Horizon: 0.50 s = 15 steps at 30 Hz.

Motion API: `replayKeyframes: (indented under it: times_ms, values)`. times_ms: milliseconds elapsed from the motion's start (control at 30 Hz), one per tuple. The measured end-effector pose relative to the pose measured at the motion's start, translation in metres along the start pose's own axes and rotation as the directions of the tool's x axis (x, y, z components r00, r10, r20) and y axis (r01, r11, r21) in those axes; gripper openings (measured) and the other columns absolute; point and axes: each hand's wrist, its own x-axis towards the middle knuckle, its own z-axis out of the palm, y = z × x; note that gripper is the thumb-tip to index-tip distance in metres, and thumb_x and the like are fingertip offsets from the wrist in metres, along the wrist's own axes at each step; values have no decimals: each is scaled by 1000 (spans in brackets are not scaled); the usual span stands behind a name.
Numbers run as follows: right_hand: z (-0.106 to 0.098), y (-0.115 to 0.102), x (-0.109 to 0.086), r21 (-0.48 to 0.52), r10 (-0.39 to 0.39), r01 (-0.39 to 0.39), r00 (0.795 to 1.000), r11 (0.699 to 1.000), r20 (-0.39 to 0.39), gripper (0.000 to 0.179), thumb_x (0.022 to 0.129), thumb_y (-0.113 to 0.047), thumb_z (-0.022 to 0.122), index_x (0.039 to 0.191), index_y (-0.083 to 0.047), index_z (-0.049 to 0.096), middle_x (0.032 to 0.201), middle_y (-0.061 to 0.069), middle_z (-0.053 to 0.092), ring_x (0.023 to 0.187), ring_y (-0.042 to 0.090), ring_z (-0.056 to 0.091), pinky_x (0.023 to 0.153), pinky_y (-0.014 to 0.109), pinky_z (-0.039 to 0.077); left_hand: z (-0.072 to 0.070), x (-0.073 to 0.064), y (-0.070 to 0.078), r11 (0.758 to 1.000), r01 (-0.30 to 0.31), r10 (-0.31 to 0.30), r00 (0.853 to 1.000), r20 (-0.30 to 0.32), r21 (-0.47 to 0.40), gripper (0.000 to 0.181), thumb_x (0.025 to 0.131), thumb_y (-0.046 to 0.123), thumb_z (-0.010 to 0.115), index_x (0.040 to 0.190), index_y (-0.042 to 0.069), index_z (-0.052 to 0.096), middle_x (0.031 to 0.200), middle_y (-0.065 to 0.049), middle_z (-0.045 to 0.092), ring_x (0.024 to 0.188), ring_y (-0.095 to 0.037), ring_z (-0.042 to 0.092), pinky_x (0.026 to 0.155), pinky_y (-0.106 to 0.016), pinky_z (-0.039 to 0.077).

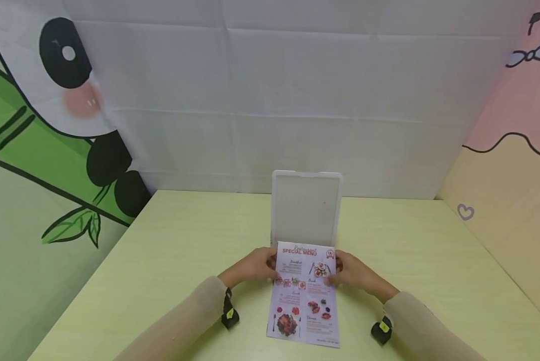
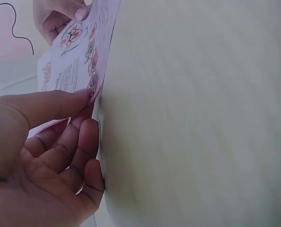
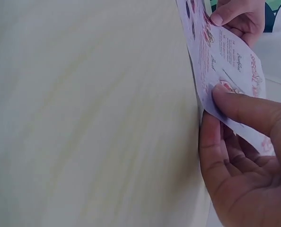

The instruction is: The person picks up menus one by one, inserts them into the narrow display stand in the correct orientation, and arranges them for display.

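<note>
A printed menu sheet [image 1: 302, 301] headed "Special Menu", with food pictures on it, is held between both hands near the middle of the table. My left hand [image 1: 256, 264] pinches its left edge, thumb on the printed face and fingers curled behind. On the opposite edge my right hand [image 1: 353, 272] pinches the paper the same way. In the left wrist view the menu [image 2: 74, 52] tilts up from the tabletop, its upper part raised. The right wrist view shows the thumb [image 3: 244, 106] pressing on the print and the other fingers beneath.
Directly behind the menu a white rectangular board with a raised rim [image 1: 307, 208] reaches back toward the rear edge. The pale yellow table [image 1: 184, 240] ends at a white cloth backdrop [image 1: 252, 100]. Cartoon-printed panels flank it on both sides.
</note>
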Motion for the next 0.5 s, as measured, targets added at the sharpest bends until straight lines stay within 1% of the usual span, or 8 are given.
replayKeyframes:
  times_ms: [100, 200, 333, 400, 467, 500]
  values:
    - [-1, 0, 0, -22, -4, 4, 1000, 1000, 3, 43, 80, -9, 75, 118, 1, 58, 94, 6, 69, 81, 17, 62, 69, 28, 48, -1, -1, 1, 1000, -1, 1, 1000, -3, 6, 27, 80, 2, 74, 104, 4, 61, 89, -4, 64, 79, -16, 56, 66, -26, 48]
    - [-2, 1, -1, -16, -14, 14, 1000, 1000, 15, 37, 82, -11, 73, 116, 0, 62, 94, 7, 70, 80, 17, 62, 68, 27, 48, -2, -2, 3, 1000, -9, 9, 1000, -6, 12, 26, 80, 2, 73, 104, 3, 62, 89, -5, 65, 80, -15, 57, 67, -27, 48]
    - [-5, 1, -1, 35, -29, 28, 999, 999, 38, 29, 86, -13, 71, 112, -1, 66, 95, 9, 71, 80, 18, 64, 67, 27, 52, -5, -3, 6, 1000, -16, 17, 1000, -10, 18, 26, 80, 1, 72, 104, 2, 63, 90, -4, 65, 81, -15, 58, 70, -27, 50]
    - [-8, 0, -1, 88, -22, 18, 999, 996, 48, 29, 87, -14, 70, 113, 0, 66, 97, 11, 71, 81, 19, 66, 69, 29, 55, -8, -4, 7, 1000, -29, 29, 999, -16, 11, 25, 80, 1, 72, 104, 3, 64, 90, -4, 66, 81, -14, 59, 71, -28, 50]
    - [-10, -2, -1, 134, -14, 6, 998, 991, 58, 31, 88, -14, 69, 115, 1, 64, 99, 13, 70, 84, 21, 68, 71, 33, 57, -12, -3, 8, 999, -38, 38, 999, -17, -17, 25, 80, 1, 71, 104, 3, 64, 89, -5, 65, 81, -14, 59, 70, -27, 51]
    - [-12, -3, -2, 154, -12, 2, 998, 988, 62, 33, 88, -14, 69, 116, 2, 63, 101, 14, 70, 85, 22, 69, 73, 35, 58, -13, -3, 9, 998, -43, 43, 999, -13, -47, 24, 81, 0, 70, 104, 2, 64, 89, -6, 65, 80, -15, 60, 70, -28, 53]
